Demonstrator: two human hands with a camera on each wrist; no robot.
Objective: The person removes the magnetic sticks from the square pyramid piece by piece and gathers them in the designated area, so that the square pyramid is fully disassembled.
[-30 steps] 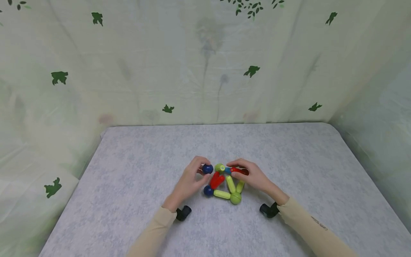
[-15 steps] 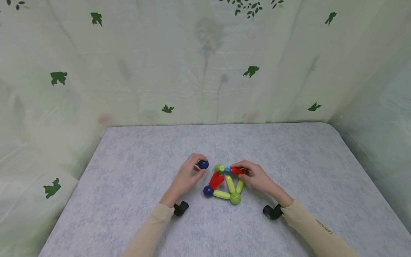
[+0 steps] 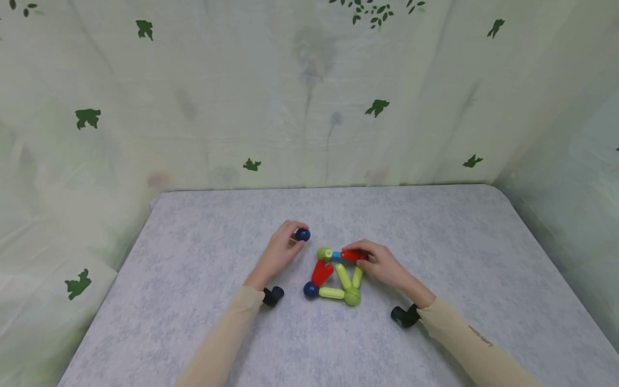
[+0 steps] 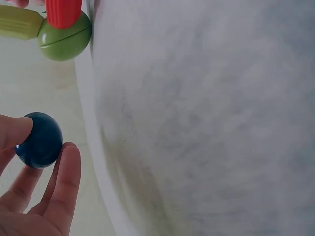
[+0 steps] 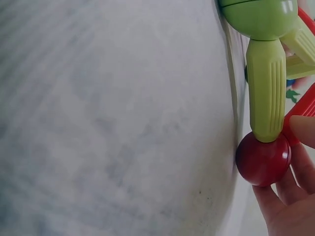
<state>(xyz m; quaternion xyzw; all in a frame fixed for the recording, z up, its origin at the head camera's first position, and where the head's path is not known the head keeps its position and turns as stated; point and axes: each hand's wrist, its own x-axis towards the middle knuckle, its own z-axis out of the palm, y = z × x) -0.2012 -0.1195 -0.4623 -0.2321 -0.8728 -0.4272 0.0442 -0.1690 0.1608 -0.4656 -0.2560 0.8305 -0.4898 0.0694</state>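
A dark blue ball (image 3: 302,235) is pinched between the thumb and fingers of my left hand (image 3: 276,252), beyond and left of a ball-and-rod toy frame. My right hand (image 3: 386,267) grips the frame's far right corner, thumb on a red rod (image 3: 351,256) and fingers against a dark red ball (image 5: 263,160). A yellow-green rod (image 5: 266,88) joins that ball to a green ball (image 3: 352,296) at the near corner. Another dark blue ball (image 3: 311,290) marks the near left corner, with red rods (image 3: 322,273) leaning up from it. A second green ball (image 3: 324,253) sits at the far left corner, beside a short blue piece (image 3: 337,255).
The frame is over the middle of a table with a mottled pale grey cloth (image 3: 203,231). Behind it hangs a pale curtain (image 3: 208,107) with green leaf-like patches. Black wrist cameras (image 3: 405,316) sit on both wrists.
My left hand has moved away from the frame, farther back and slightly left, carrying the blue ball. The frame has shifted slightly left; my right hand keeps its grip at the same corner.
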